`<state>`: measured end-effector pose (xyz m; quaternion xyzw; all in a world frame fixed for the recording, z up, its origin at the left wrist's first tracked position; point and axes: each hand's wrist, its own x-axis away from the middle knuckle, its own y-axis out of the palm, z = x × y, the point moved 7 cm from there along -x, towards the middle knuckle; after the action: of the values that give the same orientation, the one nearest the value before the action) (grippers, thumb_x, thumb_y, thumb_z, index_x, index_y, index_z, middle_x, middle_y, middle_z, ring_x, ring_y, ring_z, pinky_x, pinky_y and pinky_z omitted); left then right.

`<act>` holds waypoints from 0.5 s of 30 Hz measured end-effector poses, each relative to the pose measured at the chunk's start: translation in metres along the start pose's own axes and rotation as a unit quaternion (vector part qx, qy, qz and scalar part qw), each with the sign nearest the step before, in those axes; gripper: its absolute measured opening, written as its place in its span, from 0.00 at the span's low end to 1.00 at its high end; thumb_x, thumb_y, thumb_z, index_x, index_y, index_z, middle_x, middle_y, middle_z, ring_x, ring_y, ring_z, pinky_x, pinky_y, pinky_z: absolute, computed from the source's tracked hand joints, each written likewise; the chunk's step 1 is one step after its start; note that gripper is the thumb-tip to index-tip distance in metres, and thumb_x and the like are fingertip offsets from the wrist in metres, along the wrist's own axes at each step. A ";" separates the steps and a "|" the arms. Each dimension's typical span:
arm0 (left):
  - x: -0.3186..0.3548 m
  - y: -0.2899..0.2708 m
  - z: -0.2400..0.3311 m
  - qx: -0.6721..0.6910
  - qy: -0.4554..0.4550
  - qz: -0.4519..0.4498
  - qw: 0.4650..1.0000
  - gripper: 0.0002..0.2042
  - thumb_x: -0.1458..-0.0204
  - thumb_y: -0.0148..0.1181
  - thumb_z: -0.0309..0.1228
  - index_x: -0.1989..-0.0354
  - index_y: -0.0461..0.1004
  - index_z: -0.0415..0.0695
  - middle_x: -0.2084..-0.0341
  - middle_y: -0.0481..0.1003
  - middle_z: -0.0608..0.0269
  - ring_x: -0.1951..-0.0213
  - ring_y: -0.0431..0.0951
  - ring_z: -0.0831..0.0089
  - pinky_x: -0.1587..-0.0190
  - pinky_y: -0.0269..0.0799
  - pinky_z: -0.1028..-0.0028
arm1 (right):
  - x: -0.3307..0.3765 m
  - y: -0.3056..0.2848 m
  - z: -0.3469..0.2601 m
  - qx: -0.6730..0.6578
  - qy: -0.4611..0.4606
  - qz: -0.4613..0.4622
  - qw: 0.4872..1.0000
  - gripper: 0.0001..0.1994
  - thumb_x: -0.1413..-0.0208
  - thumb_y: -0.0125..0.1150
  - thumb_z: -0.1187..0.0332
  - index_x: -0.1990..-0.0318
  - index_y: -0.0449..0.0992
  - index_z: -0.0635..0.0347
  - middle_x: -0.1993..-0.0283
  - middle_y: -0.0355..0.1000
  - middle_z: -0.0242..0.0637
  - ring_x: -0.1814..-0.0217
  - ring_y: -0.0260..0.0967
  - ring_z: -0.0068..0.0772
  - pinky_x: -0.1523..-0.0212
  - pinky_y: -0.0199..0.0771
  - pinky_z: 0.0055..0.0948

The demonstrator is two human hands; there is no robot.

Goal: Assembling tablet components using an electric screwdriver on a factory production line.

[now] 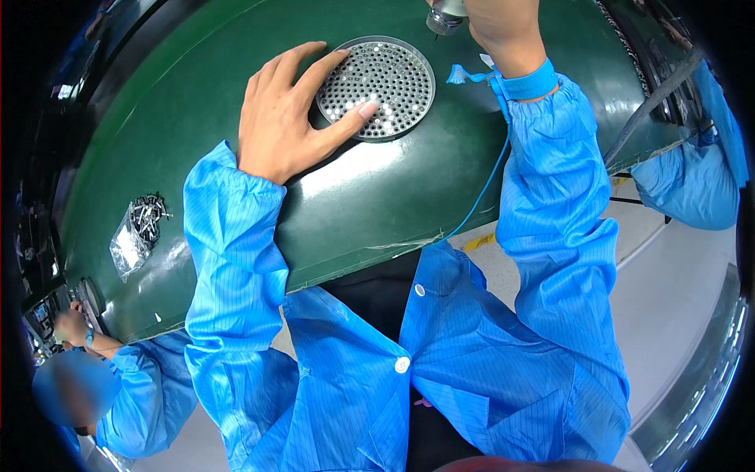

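On the green table sits a round metal plate (393, 82) with a raised rim and rows of small holes. My left hand (285, 118) rests at its left side with fingers spread, the thumb lying over the holes and the index fingertip at the far left rim. Beyond the plate to the right, my right hand (503, 27) is closed around an electric screwdriver (446, 20). Its ribbed collar and thin dark bit point down, apart from the plate. The top of that hand and the tool's rear are cut off by the frame edge.
A clear plastic bag (128, 245) lies at the left beside a pile of small black and silver parts (148, 214). A blue cord (481, 193) runs from my right wristband (531, 82) over the table edge. Another person (145, 401) works at lower left.
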<state>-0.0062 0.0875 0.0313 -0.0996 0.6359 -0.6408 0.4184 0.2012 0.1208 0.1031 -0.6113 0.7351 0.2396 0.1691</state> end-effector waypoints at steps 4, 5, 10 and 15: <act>0.001 -0.002 0.001 0.010 0.004 0.002 1.000 0.29 0.50 0.69 0.49 0.43 0.77 0.46 0.40 0.72 0.52 0.41 0.74 0.51 0.38 0.68 0.54 | -0.001 -0.002 0.001 0.023 0.021 0.015 0.999 0.09 0.44 0.62 0.76 0.57 0.80 0.71 0.81 0.73 0.33 0.85 0.67 0.21 0.84 0.65 0.23; 0.001 -0.003 0.001 0.010 0.005 0.002 1.000 0.29 0.50 0.69 0.49 0.43 0.77 0.46 0.40 0.72 0.52 0.41 0.74 0.51 0.38 0.68 0.54 | -0.001 -0.003 0.001 0.023 0.021 0.016 0.999 0.09 0.44 0.62 0.76 0.57 0.80 0.71 0.81 0.73 0.33 0.85 0.67 0.21 0.84 0.65 0.23; 0.002 -0.006 0.002 0.016 -0.009 0.005 1.000 0.30 0.52 0.72 0.48 0.42 0.76 0.45 0.39 0.71 0.51 0.42 0.74 0.49 0.41 0.71 0.54 | 0.001 -0.001 -0.001 -0.002 0.000 0.001 1.000 0.10 0.44 0.63 0.76 0.56 0.80 0.71 0.81 0.73 0.33 0.85 0.67 0.21 0.84 0.65 0.23; 0.003 -0.006 0.000 0.026 -0.021 0.005 0.999 0.31 0.52 0.72 0.48 0.41 0.76 0.45 0.40 0.71 0.49 0.42 0.75 0.48 0.42 0.72 0.54 | 0.002 -0.002 -0.001 0.001 -0.006 -0.001 1.000 0.10 0.44 0.63 0.76 0.55 0.80 0.71 0.81 0.73 0.33 0.85 0.67 0.21 0.84 0.65 0.23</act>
<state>-0.0109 0.0849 0.0353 -0.0987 0.6103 -0.6528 0.4377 0.2028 0.1186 0.1025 -0.6104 0.7338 0.2418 0.1743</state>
